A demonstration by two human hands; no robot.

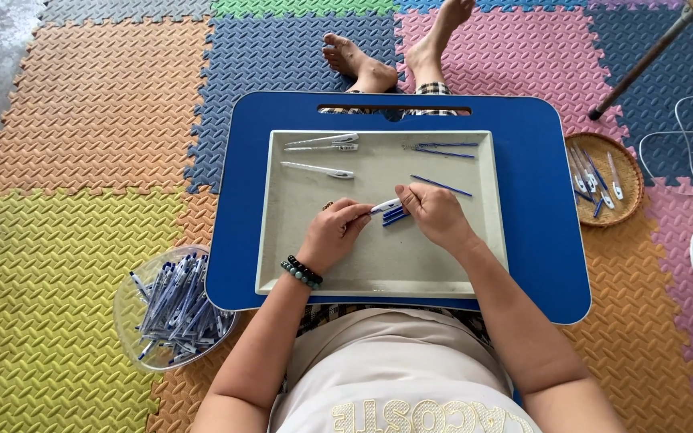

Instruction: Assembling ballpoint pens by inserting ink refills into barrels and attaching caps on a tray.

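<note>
At the far left, on the foam floor mat (58, 265), a clear plastic bowl (134, 309) holds a heap of blue-and-white pens, well apart from the hands. Moving right, the blue lap desk (238, 200) carries a pale grey tray (378, 269); at its upper left lie three white pen barrels (320, 155), untouched. The left hand (332, 234), a beaded bracelet (301, 272) on the wrist, lies knuckles-up low over the tray, forearm slanting in from below, its grip closed narrow around one end of a white pen barrel (385, 206). That barrel sits just above the tray's middle, bridging both hands. It looks like a light, stiff plastic tube, smooth enough to slip, and thin enough that a fingertip pinch near each end seems the surest hold; the slender refills would probably bend if squeezed hard. A few blue pieces (395, 216) show just under the barrel; whether they are held or lying on the tray I cannot tell. The right hand (436, 213) meets the barrel's other end, fingers curled tight on it, wrist cocked inward. Loose blue refills (441, 185) lie above it, and a wicker basket (631, 172) of pen parts sits off the desk at right.
</note>
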